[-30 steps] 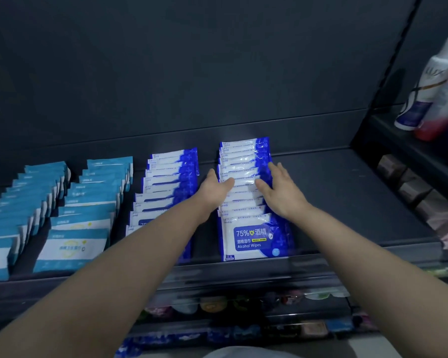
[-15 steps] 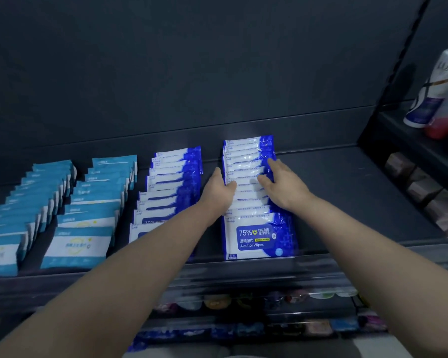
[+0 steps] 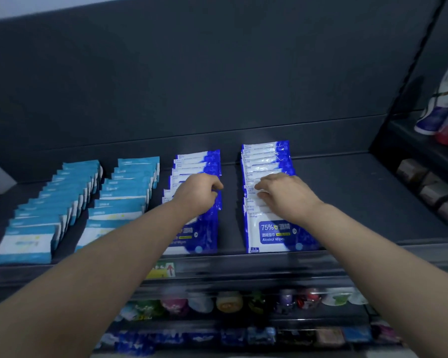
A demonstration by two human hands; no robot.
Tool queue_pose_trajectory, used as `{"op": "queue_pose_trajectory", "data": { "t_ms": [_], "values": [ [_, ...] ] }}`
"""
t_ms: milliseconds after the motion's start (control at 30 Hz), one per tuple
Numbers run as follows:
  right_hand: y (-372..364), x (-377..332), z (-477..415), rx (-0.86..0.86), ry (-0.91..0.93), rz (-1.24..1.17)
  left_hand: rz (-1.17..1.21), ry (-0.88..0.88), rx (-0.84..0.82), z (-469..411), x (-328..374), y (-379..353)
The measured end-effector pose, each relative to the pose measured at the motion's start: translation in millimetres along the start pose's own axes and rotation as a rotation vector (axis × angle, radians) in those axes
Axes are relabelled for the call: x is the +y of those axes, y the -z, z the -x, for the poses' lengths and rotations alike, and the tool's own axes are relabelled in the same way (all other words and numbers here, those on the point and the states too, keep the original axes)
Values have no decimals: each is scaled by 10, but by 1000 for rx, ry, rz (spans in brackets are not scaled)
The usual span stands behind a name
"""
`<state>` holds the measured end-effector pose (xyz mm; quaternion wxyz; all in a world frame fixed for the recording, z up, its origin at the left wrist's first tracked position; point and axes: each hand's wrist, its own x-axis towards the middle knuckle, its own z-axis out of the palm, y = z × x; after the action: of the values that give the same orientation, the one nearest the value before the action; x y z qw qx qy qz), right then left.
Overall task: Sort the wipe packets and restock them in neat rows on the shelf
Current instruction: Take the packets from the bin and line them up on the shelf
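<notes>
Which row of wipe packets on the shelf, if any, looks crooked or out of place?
None stands out: the light-blue rows and dark-blue rows lie evenly overlapped. The left hand and right hand cover the dark-blue rows' middles.

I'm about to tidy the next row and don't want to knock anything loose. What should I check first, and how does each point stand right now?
1. Straightness of right dark-blue row, front label facing out: ok.
2. Evenness of left dark-blue row: cannot tell; the left hand and forearm cover its middle.
3. Grip of right hand, fingertips at the packet tops of the right dark-blue row: cannot tell.
4. Whether the left hand holds a packet: cannot tell; its fingers are curled.
5. Tidiness of far-left light-blue row and second light-blue row: ok.
6. Colours unmixed within rows: ok.
</notes>
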<state>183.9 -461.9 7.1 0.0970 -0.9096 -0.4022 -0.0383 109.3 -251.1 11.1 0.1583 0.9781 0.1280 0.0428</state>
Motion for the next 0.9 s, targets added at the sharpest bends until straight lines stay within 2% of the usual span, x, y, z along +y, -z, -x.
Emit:
{"op": "queue_pose_trajectory", "data": {
  "t_ms": [100,300,467,567,700,900],
  "values": [
    [47,-179,76,-20,2,-6,38,7,10,71,-155,98],
    [-15,-476,261,-10,-107,25,37,-48,-14,200,-381,204],
    [-15,-555,395,-6,-269,103,-146,-29,-207,366,-519,261],
    [-35,-558,486,-71,-342,207,-324,-36,-307,453,-531,269],
    [-93,-564,489,-33,-374,286,-415,-45,-293,474,-519,243],
    [-4,-568,422,54,-339,224,-314,-50,-286,455,-560,259]
  ]
}}
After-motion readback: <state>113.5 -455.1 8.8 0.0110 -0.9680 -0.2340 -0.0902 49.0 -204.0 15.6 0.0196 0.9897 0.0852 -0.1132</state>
